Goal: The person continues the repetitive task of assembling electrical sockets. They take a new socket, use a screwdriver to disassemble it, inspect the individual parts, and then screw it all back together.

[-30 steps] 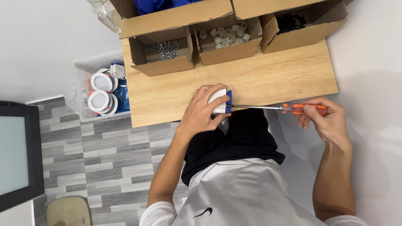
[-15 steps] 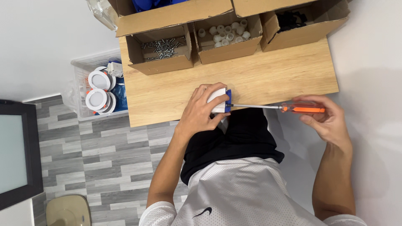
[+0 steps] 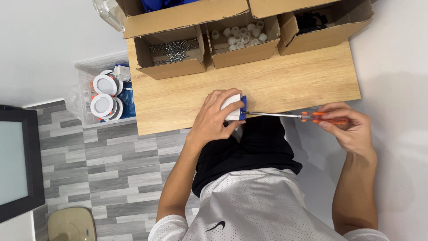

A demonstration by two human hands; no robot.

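My left hand (image 3: 213, 117) grips a small white and blue fixture (image 3: 235, 107) at the near edge of the wooden table (image 3: 290, 87). My right hand (image 3: 350, 127) holds an orange-handled screwdriver (image 3: 312, 117) level, out to the right. Its metal shaft reaches left and its tip meets the blue side of the fixture. My fingers cover most of the fixture's white body.
Three open cardboard boxes line the table's far edge: one with screws (image 3: 174, 50), one with small white parts (image 3: 238, 36), one with black parts (image 3: 314, 21). A clear plastic bin (image 3: 84, 91) holding round white lamps (image 3: 101, 105) stands on the floor to the left. A dark screen (image 3: 18, 165) sits at far left.
Both hands keep their hold. The right hand's fingers have shifted slightly on the screwdriver handle; the fixture stays in place.
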